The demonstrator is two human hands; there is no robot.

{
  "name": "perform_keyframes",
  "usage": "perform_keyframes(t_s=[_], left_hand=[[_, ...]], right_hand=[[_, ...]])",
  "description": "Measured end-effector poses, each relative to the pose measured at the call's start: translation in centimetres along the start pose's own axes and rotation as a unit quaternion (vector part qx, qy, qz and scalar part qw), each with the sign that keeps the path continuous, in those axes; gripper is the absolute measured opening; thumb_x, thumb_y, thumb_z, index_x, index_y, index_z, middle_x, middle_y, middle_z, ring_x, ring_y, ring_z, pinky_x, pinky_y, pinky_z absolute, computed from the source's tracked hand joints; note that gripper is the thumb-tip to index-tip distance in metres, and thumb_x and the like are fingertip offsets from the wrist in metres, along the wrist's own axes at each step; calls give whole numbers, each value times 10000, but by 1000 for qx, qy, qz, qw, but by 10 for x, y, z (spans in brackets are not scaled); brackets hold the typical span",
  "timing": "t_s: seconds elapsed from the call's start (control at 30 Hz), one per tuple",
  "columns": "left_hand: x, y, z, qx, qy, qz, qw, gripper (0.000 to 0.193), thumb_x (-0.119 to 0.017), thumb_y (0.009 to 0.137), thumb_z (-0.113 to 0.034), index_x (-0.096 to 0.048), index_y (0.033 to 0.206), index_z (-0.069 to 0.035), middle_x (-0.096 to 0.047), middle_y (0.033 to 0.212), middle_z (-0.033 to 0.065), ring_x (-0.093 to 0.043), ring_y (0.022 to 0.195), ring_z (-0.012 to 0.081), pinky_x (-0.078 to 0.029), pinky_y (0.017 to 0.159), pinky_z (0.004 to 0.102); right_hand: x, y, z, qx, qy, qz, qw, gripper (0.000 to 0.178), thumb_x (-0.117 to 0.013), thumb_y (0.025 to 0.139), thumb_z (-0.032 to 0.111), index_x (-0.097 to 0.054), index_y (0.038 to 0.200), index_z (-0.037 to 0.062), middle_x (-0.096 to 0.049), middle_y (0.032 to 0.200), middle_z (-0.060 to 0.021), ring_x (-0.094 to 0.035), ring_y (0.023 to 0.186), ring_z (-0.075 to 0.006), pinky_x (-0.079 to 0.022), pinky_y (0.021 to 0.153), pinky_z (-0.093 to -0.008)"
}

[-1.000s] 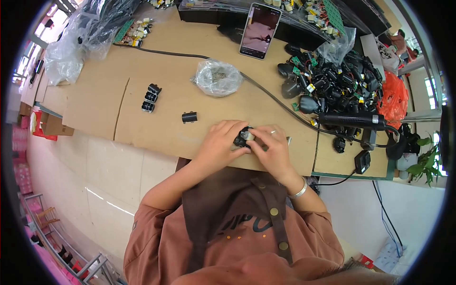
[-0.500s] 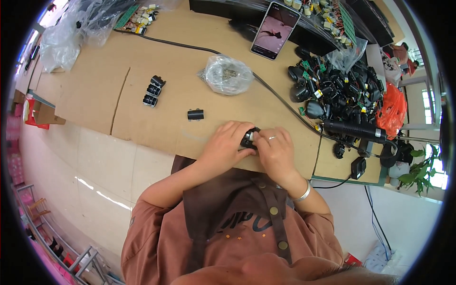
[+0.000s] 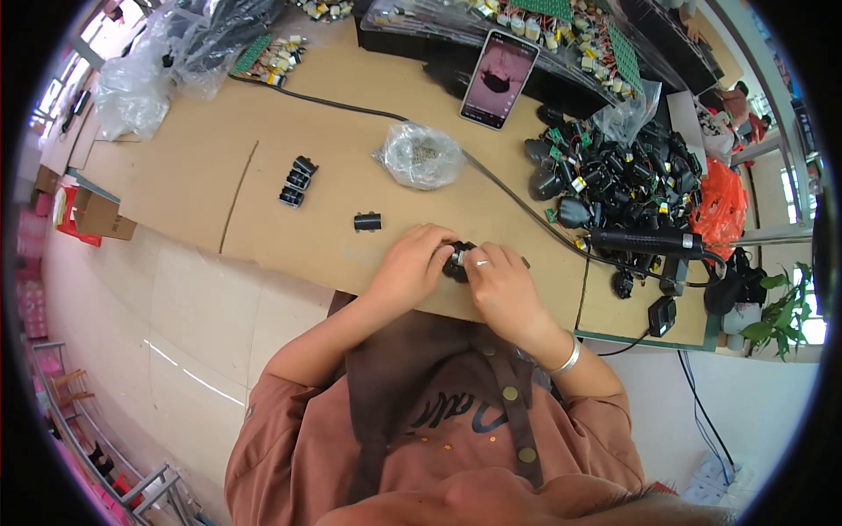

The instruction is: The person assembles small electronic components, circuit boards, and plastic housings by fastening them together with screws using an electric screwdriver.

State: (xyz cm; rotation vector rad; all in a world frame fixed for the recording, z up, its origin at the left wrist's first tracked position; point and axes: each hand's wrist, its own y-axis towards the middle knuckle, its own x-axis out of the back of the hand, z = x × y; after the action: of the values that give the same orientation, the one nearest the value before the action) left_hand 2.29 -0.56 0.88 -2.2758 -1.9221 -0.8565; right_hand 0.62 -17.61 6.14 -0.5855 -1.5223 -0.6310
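At the table's near edge, a small black plastic part (image 3: 456, 265) with a silvery piece in it sits between my hands. My left hand (image 3: 416, 263) grips it from the left, thumb and fingers closed around it. From the other side my right hand (image 3: 504, 285), with a ring, presses its bent fingers against the part; they hide much of it. A small dark tip pokes out past the right hand's knuckles; its kind cannot be made out. Just beyond my left hand lies a black half-round plastic piece (image 3: 367, 222). Several similar black pieces (image 3: 298, 182) lie in a row farther left.
A clear bag of small metal parts (image 3: 423, 156) lies ahead. On the right are a pile of black wired units (image 3: 614, 167), a corded black cylindrical tool (image 3: 645, 241) and a red plastic bag (image 3: 721, 206). A phone (image 3: 498, 79) leans at the back; a black cable (image 3: 509, 180) crosses the table.
The view has shifted slightly. Both hands stay on the black part; my right hand's fingers have turned a little, and a dark tip now shows past its knuckles.
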Motion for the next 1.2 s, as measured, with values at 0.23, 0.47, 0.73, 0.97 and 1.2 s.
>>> perform_keyframes(t_s=[0.23,0.47,0.73,0.97,1.2], left_hand=[[-12,-2,1,-3,33,-35,999,67,-565,816,-36,-560,875,-5,-575,827,128,-556,802,308,-449,686,371],[-4,-7,-4,26,52,-33,998,94,-576,815,-89,-527,860,-23,-563,823,126,-540,816,308,-444,705,392],[61,-15,11,6,194,-128,972,216,-611,806,-104,-554,1001,-32,-534,1036,147,-510,1000,323,-422,838,384],[133,-16,42,57,308,-235,920,277,-683,732,-135,-579,969,-36,-551,980,111,-523,917,296,-432,795,394],[96,-14,34,17,271,-58,961,310,-716,703,-141,-604,974,-41,-553,964,85,-527,922,261,-451,783,358]], right_hand=[[-14,-17,-3,-68,248,-126,958,400,-632,704,21,-550,1091,-34,-498,1095,-171,-496,1030,-339,-456,834,-386],[-22,-6,3,-53,271,-143,950,394,-659,722,31,-552,1099,-13,-486,1119,-168,-497,1030,-347,-464,814,-385],[4,-4,-1,-42,313,-133,939,450,-651,744,42,-490,1159,-28,-502,1101,-182,-517,1015,-352,-457,830,-388],[30,-19,-23,-125,326,-397,849,227,-605,781,25,-557,999,-18,-593,772,-141,-590,706,-287,-471,616,-348],[11,-2,5,-46,366,-108,923,116,-666,752,89,-640,859,50,-605,721,-73,-593,619,-241,-466,536,-338]])
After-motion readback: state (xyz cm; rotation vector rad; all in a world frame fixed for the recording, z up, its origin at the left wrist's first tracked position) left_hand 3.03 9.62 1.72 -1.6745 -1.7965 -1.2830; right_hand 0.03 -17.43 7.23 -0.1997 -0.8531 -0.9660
